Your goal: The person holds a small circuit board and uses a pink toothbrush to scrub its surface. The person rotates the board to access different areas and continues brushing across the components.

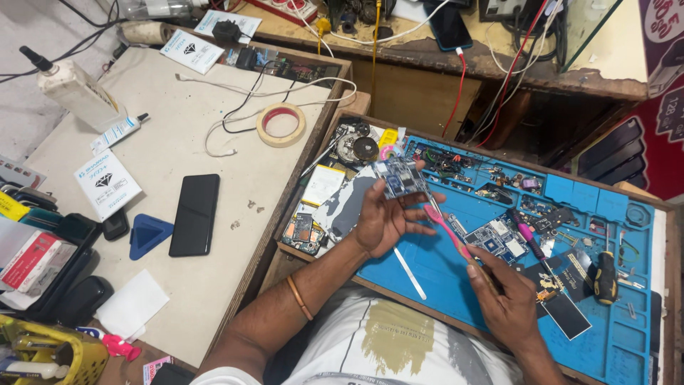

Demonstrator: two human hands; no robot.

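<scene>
While the left hand [381,217] pinches the small circuit board [399,177] by its edges above the blue work mat [442,274], the right hand [507,299], fingers closed round the pink brush [449,232], does best with light strokes (bristles flat).

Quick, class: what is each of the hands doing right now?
Left hand: closed on a small circuit board.
Right hand: closed on a pink-handled brush, its tip at the board.

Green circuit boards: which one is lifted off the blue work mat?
The green circuit board pinched in the left hand is lifted; the other circuit board lies flat on the blue work mat.
</scene>
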